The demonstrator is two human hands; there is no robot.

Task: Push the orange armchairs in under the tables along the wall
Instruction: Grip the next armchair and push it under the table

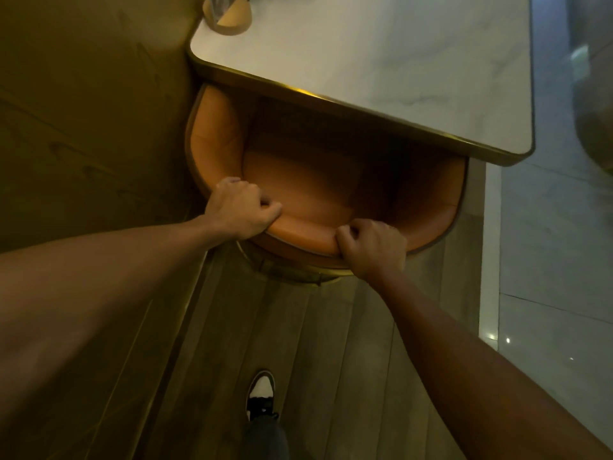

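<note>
Seen from above, an orange armchair (308, 190) with a curved, padded tub back sits partly under a white marble-look table (414, 68) edged in brass. The front of the seat is already hidden beneath the tabletop; the rounded back and part of the seat are not yet under it. A brown panelled wall (83, 94) runs along the left, close beside the chair.

Both hands hold the top of the backrest. The left hand (242, 207) grips the padded rim at the left of the curve, fingers curled over it. The right hand (373, 250) grips the rim near the middle, thumb and fingers pinching into the cushioning, which dents slightly under them.

The upholstery looks like smooth leather or vinyl, soft on top yet probably firm underneath. A brass ring base (298, 272) shows below the back, so the chair is likely heavy and may drag across the wooden floor (298, 343) rather than glide. The stiff upper rim seems the best place to push, hands spread for a straight line.

A wooden stand (229, 18) rests on the table's far corner. One shoe (260, 393) shows below.
</note>
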